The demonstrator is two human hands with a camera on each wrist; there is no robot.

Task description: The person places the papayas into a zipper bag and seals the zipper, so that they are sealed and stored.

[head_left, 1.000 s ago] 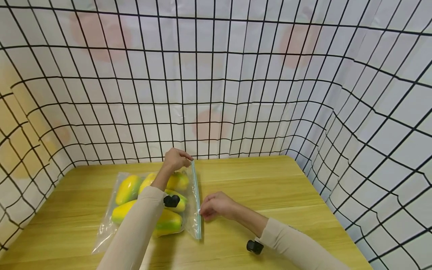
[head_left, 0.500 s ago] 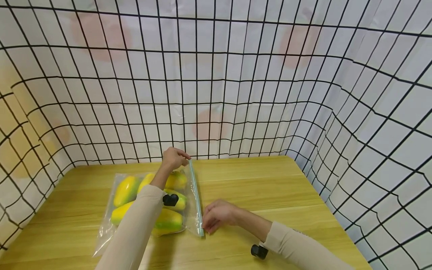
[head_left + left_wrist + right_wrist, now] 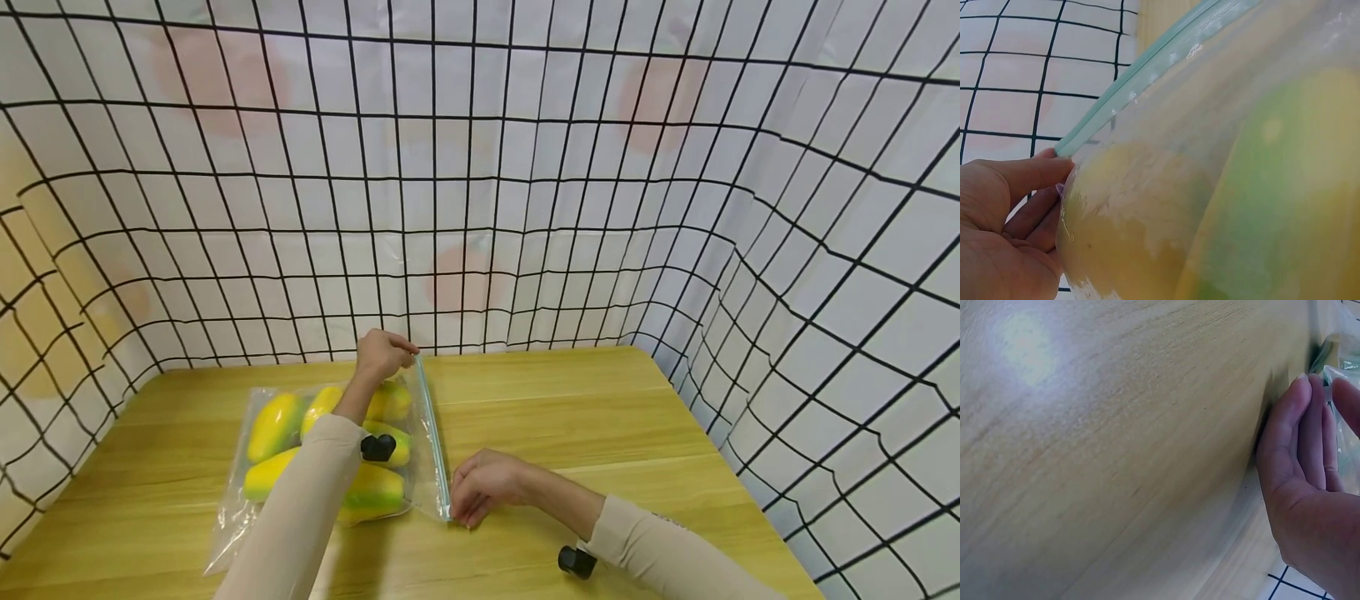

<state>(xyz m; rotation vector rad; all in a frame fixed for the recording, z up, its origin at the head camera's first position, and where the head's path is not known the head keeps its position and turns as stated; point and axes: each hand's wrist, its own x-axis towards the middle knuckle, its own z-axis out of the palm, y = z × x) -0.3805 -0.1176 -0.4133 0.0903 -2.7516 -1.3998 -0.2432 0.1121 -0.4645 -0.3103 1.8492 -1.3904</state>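
A clear plastic zip bag (image 3: pixel 422 487) lies on the left half of the wooden table, holding several oblong yellow-green fruits (image 3: pixel 274 427). Its pale teal zip strip (image 3: pixel 432 423) runs along the right-hand mouth. At the strip's far end, my left hand (image 3: pixel 381 354) pinches the bag's corner between thumb and fingers; the left wrist view shows this hand (image 3: pixel 1004 231) with the teal strip (image 3: pixel 1110 100) leading away from the fingertips. My right hand (image 3: pixel 489 485) pinches the near end of the strip. In the right wrist view, fingers and thumb of that hand (image 3: pixel 1310 469) close on the bag's edge.
The wooden table (image 3: pixel 600 433) extends to the right of the bag. A white patterned backdrop with a black wire grid (image 3: pixel 487 208) encloses its back and sides. Small black cameras sit at the left cuff (image 3: pixel 378 447) and right cuff (image 3: pixel 577 562).
My right hand has slid along the zip strip toward me, reaching its near end. My left hand keeps its pinch at the far corner, shifting slightly left with the strip.
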